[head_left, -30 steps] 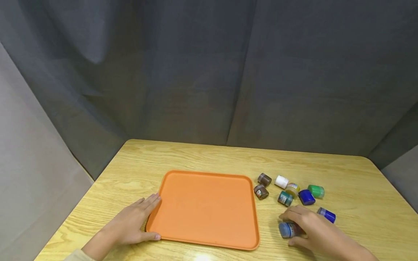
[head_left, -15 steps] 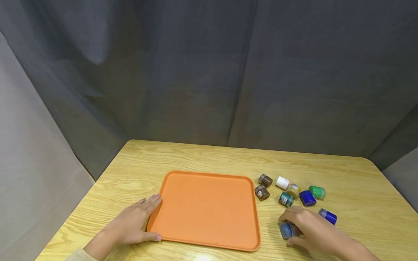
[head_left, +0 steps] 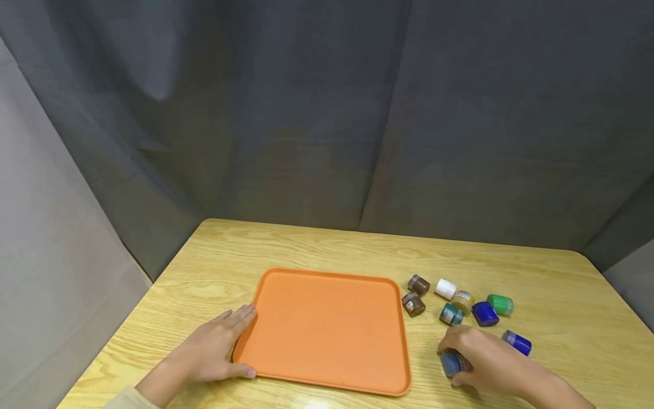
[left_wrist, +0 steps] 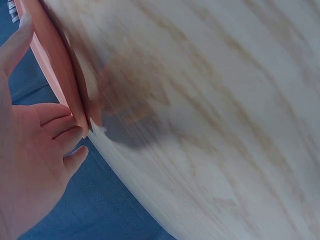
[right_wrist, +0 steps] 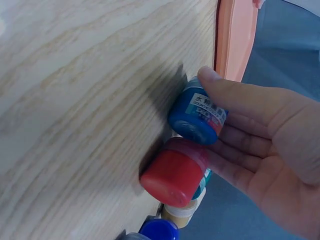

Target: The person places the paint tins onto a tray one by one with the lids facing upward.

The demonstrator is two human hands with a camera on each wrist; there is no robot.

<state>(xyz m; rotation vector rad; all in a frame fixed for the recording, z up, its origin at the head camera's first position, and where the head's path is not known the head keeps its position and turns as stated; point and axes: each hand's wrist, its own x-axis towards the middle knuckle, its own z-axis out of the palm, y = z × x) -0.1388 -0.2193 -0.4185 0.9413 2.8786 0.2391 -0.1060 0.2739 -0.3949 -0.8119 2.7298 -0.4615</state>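
Observation:
My left hand [head_left: 212, 346] rests along the left edge of an orange tray [head_left: 332, 329], fingers extended over the rim and thumb at its near corner. In the left wrist view, its fingertips [left_wrist: 75, 131] meet the tray's edge. To the right of the tray, my right hand [head_left: 482, 360] pinches a blue paint jar [right_wrist: 197, 112] between thumb and fingers, low over the table. A red paint jar [right_wrist: 175, 172] lies right beside the blue one, near the fingertips; from the head view the hand covers it.
Past the right hand lie more paint jars: two brown [head_left: 414, 304], a white [head_left: 445, 288], a yellow [head_left: 462, 301], a teal [head_left: 452, 314], a green [head_left: 500, 304] and two dark blue [head_left: 485, 313]. A dark curtain [head_left: 306, 113] hangs behind the wooden table [head_left: 230, 250].
The right hand's fingers have drawn in around the blue paint jar, which has turned slightly. The left hand keeps its place on the tray, and the head view has shifted a little.

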